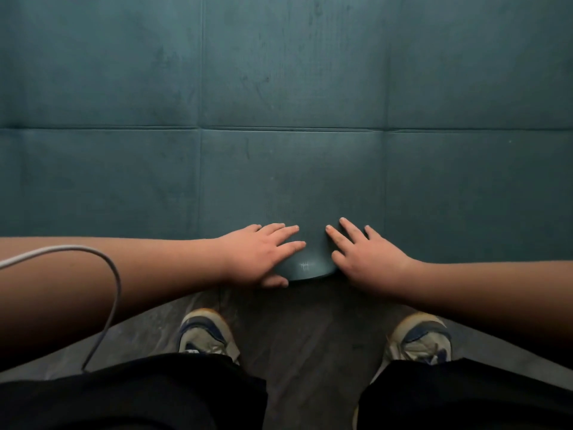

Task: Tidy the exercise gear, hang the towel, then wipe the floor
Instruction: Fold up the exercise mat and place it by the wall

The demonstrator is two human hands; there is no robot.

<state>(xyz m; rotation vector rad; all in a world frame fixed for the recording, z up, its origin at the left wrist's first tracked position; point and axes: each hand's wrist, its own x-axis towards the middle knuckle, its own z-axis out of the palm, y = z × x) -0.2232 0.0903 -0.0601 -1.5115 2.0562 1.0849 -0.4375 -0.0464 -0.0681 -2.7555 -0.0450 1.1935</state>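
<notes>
Mat's near edge [305,268], rolled into a low curl at lower centre, sits between both hands: left hand [263,256] and right hand [362,252] rest on it, fingers straight and spread. Teal, scuffed (crease lines cross it), it fills the upper frame. Below lie shoes [206,333] on grey floor [310,336].

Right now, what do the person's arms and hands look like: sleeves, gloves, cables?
Both forearms are bare, no sleeves in view. The left hand and right hand wear no gloves, rings or watch. A thin white cable loops over the left forearm.
</notes>
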